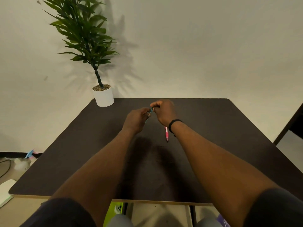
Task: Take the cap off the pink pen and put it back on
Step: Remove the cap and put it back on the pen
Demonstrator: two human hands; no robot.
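Pink and white, the pink pen (pixel 166 133) lies flat on the dark table (pixel 229 128), roughly midway between the left and right edges and nearer the far edge than the near one, its length running towards the person and its far end passing under the right wrist. Neither hand touches it. Both hands are raised above the tabletop a little beyond it, drawn close together: the left hand (pixel 136 119) and the right hand (pixel 164 112) each have fingers curled in, pinching a small blue-green object (pixel 151 110) between them, most likely another pen or its cap, though too much is covered to say which. A black wristband (pixel 173 124) sits on the right wrist. At the far left corner stands a potted plant (pixel 103 94), well apart from the work. The main risk, as I judge it, is that the hands are busy with the wrong item while the pink one goes untouched, so the task's cap may never be pulled. A second risk is the right forearm hanging just over the pink pen: lowering it carelessly could nudge the pen and send it rolling across the smooth top. Whatever is pinched is small, and a slip in that narrow two-handed grip could drop it onto the table.
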